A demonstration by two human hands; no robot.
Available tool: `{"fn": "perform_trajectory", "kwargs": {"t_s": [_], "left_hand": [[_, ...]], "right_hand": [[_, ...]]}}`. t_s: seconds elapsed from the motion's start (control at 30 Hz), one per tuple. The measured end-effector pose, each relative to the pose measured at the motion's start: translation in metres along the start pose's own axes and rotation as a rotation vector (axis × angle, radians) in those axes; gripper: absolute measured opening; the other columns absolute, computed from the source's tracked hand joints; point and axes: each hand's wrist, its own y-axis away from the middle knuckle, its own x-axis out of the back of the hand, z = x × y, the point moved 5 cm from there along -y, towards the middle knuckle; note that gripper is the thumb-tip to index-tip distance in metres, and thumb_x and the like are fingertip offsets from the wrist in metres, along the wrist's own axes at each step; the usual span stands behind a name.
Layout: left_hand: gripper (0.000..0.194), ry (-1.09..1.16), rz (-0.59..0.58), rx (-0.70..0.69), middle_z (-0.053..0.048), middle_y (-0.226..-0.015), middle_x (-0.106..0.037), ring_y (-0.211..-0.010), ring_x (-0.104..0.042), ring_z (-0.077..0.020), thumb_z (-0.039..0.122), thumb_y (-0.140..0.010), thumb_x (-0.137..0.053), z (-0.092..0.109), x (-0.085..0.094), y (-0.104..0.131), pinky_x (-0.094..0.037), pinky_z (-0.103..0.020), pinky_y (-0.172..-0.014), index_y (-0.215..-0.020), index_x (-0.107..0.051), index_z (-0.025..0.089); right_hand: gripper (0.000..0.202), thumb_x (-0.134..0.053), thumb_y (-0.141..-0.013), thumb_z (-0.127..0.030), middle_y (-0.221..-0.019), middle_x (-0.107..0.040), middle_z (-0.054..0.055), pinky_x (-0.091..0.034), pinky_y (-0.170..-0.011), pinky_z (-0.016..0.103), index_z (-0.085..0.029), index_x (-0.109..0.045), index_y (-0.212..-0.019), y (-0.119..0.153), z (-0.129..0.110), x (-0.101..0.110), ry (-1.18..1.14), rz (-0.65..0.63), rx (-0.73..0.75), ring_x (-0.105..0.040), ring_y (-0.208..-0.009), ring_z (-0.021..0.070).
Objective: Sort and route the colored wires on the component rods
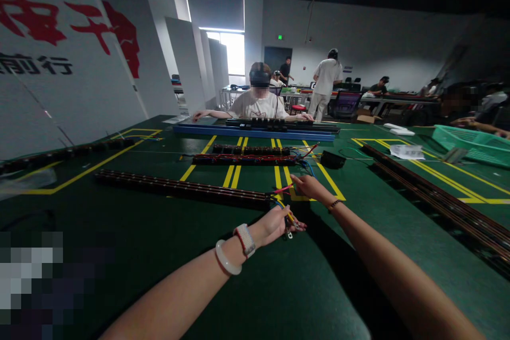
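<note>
A long dark bar-like assembly (187,187) lies in front of me, with coloured wires coming out of its right end. My left hand (274,224), palm up, grips the yellow and blue wires (294,219) under its thumb; metal ring terminals (289,235) hang at their ends. Just above it, my right hand (313,188) pinches the red wire (282,189) from the same end. Its fingertips are small in view. Beyond them rests a second dark assembly (247,160) with red and blue wires along it.
Yellow tape lines (332,183) mark the green table (223,287). To the right are more long dark assemblies (442,204), a white paper (406,152) and a green basket (474,143). A black object (332,159) sits behind my right hand. Opposite, a person (258,101) reaches along blue rails (255,132).
</note>
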Motion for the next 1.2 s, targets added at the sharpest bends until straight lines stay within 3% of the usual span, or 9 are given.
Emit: {"fn": "perform_trajectory", "kwargs": {"t_s": [0.13, 0.23, 0.33, 0.43, 0.63, 0.83, 1.0, 1.1, 1.2], "left_hand": [[0.013, 0.078, -0.017, -0.069, -0.01, -0.079, -0.066, -0.08, -0.068, -0.0191, 0.025, -0.091, -0.05, 0.0, -0.001, -0.003, -0.049, -0.039, -0.088, -0.086, -0.05, 0.013], [0.011, 0.075, 0.027, -0.084, -0.008, -0.08, -0.067, -0.077, -0.067, -0.0165, 0.023, -0.089, -0.054, -0.001, 0.001, -0.005, -0.05, -0.038, -0.086, -0.086, -0.052, 0.013], [0.021, 0.079, 0.052, -0.061, -0.008, -0.078, -0.067, -0.078, -0.066, -0.0168, 0.032, -0.09, -0.052, -0.001, -0.001, -0.004, -0.05, -0.037, -0.086, -0.082, -0.054, 0.013], [0.027, 0.111, 0.053, -0.074, -0.011, -0.084, -0.068, -0.085, -0.066, -0.0183, 0.033, -0.093, -0.043, -0.001, -0.008, 0.001, -0.05, -0.037, -0.088, -0.087, -0.057, 0.012], [0.008, 0.015, 0.265, -0.228, -0.005, -0.08, -0.065, -0.078, -0.066, -0.0149, 0.022, -0.092, -0.046, -0.004, -0.002, 0.009, -0.051, -0.033, -0.084, -0.089, -0.052, 0.016], [0.019, -0.088, 0.26, -0.243, -0.001, -0.06, -0.057, -0.057, -0.061, -0.0159, 0.035, -0.088, -0.052, -0.009, 0.006, -0.004, -0.052, -0.034, -0.068, -0.084, -0.048, 0.017], [0.016, -0.082, 0.227, -0.207, -0.004, -0.081, -0.065, -0.069, -0.061, -0.014, 0.023, -0.082, -0.055, 0.001, 0.0, -0.007, -0.048, -0.026, -0.066, -0.096, -0.055, 0.016], [0.012, -0.077, 0.226, -0.197, -0.003, -0.074, -0.063, -0.065, -0.06, -0.0142, 0.025, -0.084, -0.054, 0.001, 0.0, -0.007, -0.049, -0.028, -0.064, -0.091, -0.053, 0.015], [0.015, -0.081, 0.226, -0.17, 0.0, -0.061, -0.056, -0.06, -0.06, -0.0146, 0.03, -0.09, -0.045, -0.004, 0.004, -0.005, -0.051, -0.033, -0.071, -0.085, -0.047, 0.016]], "right_hand": [[0.066, -0.025, -0.092, -0.064, -0.052, -0.051, 0.004, -0.027, -0.053, 0.024, -0.017, -0.052, -0.054, 0.054, -0.003, 0.013, 0.239, 0.082, 0.023, -0.043, -0.048, 0.0118], [0.064, -0.027, -0.091, -0.065, -0.059, -0.058, 0.004, -0.025, -0.051, 0.024, -0.017, -0.059, -0.064, 0.093, -0.017, -0.005, 0.316, -0.049, 0.138, -0.046, -0.05, 0.0119], [0.05, -0.035, -0.093, -0.054, -0.064, -0.061, 0.004, -0.022, -0.051, 0.023, -0.018, -0.061, -0.073, 0.113, -0.026, -0.019, 0.424, -0.033, 0.196, -0.047, -0.053, 0.0116], [0.043, -0.036, -0.095, -0.046, -0.066, -0.061, 0.004, -0.021, -0.052, 0.024, -0.017, -0.06, -0.074, 0.111, -0.023, -0.019, 0.434, 0.046, 0.186, -0.046, -0.054, 0.0112], [0.046, -0.036, -0.094, -0.049, -0.062, -0.058, 0.002, -0.024, -0.051, 0.023, -0.015, -0.057, -0.07, 0.089, -0.028, -0.002, 0.239, 0.128, 0.2, -0.044, -0.053, 0.0108], [0.033, -0.039, -0.095, -0.03, -0.075, -0.068, 0.01, -0.031, -0.053, 0.024, -0.015, -0.064, -0.078, 0.077, -0.106, -0.006, 0.663, 0.23, 0.292, -0.06, -0.063, 0.0157], [0.02, -0.043, -0.089, -0.013, -0.082, -0.068, 0.016, -0.041, -0.059, 0.025, -0.01, -0.063, -0.088, 0.059, -0.159, -0.044, 0.93, 0.148, 0.515, -0.066, -0.074, 0.021], [0.022, -0.045, -0.091, -0.019, -0.077, -0.067, 0.015, -0.037, -0.056, 0.024, -0.011, -0.063, -0.082, 0.053, -0.156, -0.042, 0.87, 0.186, 0.523, -0.064, -0.069, 0.0192], [0.043, -0.039, -0.096, -0.042, -0.063, -0.062, 0.007, -0.029, -0.052, 0.023, -0.015, -0.059, -0.067, 0.055, -0.127, -0.014, 0.624, 0.294, 0.462, -0.057, -0.056, 0.0141]]}}
